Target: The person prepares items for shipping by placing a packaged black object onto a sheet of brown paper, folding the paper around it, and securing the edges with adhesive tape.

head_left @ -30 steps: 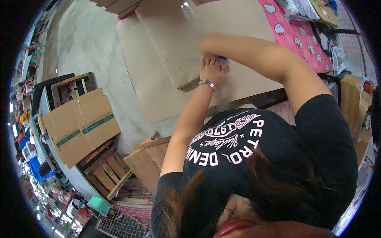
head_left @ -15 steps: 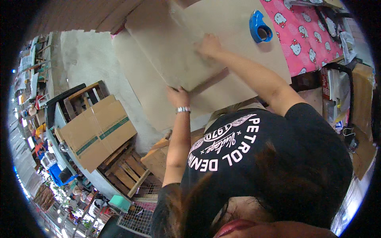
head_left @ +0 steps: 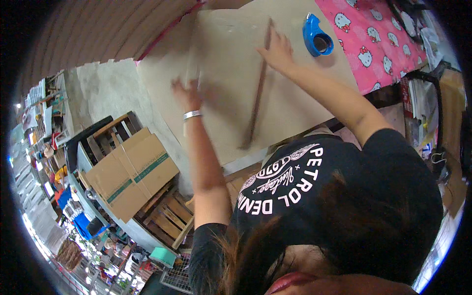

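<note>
Head: right hand at parcel edge

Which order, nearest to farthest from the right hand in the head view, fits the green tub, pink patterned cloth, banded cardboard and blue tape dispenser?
From the right hand:
1. Blue tape dispenser, just right.
2. Pink patterned cloth, farther right.
3. Banded cardboard, lower left.
4. Green tub, below the cardboard.

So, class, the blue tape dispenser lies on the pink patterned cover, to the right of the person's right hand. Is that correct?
Not quite: the head view shows the blue tape dispenser on the brown cardboard sheet, not the pink patterned cover. It does lie right of the person's right hand.
</note>
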Tool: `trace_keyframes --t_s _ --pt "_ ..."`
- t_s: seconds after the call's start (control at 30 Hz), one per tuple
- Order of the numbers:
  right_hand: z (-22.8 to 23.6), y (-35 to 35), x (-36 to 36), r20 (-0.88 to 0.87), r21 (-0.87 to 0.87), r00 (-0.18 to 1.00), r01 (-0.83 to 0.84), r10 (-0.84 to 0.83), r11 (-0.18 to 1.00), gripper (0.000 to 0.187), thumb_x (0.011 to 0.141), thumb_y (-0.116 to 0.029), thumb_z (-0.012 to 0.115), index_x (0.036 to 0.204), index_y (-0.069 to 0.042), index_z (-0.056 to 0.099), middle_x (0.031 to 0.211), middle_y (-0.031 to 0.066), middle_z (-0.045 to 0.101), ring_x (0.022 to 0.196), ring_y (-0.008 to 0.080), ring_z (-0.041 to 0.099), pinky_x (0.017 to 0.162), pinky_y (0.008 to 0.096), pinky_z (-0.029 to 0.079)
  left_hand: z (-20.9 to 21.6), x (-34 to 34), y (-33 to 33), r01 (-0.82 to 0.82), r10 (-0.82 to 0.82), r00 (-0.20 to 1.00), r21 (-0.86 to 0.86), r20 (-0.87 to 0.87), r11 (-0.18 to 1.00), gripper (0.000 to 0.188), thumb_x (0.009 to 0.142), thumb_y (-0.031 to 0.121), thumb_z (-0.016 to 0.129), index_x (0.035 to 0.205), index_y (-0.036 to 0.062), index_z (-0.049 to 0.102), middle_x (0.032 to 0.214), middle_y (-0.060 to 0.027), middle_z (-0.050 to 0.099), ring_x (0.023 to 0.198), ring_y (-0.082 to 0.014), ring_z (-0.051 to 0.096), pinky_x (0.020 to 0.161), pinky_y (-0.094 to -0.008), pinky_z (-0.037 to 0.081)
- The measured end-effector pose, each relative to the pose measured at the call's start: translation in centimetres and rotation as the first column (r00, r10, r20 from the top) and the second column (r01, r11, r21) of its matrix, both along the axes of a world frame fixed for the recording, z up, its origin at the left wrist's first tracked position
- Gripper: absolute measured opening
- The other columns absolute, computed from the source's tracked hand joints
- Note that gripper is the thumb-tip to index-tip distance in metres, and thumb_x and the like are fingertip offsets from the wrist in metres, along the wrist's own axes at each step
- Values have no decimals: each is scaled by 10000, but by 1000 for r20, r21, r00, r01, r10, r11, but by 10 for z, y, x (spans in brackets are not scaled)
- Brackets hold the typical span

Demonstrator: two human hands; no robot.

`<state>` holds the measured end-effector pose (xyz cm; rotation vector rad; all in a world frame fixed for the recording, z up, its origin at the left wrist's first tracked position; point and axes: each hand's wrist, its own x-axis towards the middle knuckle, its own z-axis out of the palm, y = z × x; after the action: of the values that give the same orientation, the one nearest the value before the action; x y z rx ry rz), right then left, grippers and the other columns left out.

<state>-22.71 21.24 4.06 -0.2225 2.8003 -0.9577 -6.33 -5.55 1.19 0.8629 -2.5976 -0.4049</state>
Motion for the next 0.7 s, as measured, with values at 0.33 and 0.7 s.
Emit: trace_keyframes --t_s 0.33,0.7 --pt "-62 39 -26 131 -306 902 -359 412 882 570 791 -286 541 1277 3 470 1239 262 504 1155 379 492 1001 398 378 -33 47 65 -184 160 980 818 114 545 558 932 350 474 1348 -9 375 1204 -179 569 1109 -312 537 918 -372 414" --pt "-43 42 145 152 -28 820 -554 551 832 1098 604 -346 718 1419 44 94 1463 264 157 1337 417 196 1109 461 168 1 64 180 107 453 888 994 -81 -31 734 890 597 395 1351 26 369 1332 -142 451 1207 -271 420 1045 -370 286"
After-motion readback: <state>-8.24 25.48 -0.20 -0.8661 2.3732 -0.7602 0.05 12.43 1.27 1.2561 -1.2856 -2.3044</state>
